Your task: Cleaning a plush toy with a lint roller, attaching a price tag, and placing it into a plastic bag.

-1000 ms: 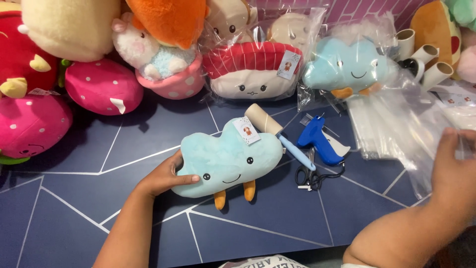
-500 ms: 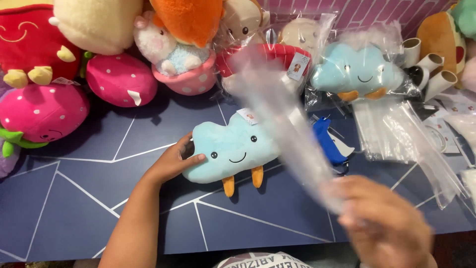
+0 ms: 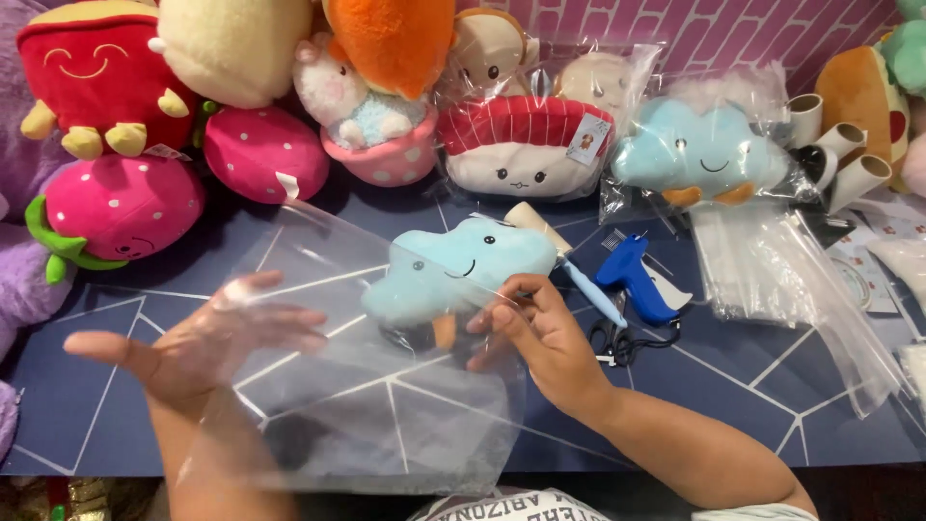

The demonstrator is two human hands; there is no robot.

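1. Left hand (image 3: 207, 338) lay flat, fingers spread wide, inside or behind the clear plastic bag (image 3: 386, 386), apparently to spread it open.
2. Blue cloud plush (image 3: 453, 270) rested on the counter (image 3: 752, 386) at the bag's upper edge, not yet inside.
3. Right hand (image 3: 540, 333) pinched the bag's edge beside the plush, steadying it.
4. Blue tagging gun (image 3: 637, 280) lay just right.
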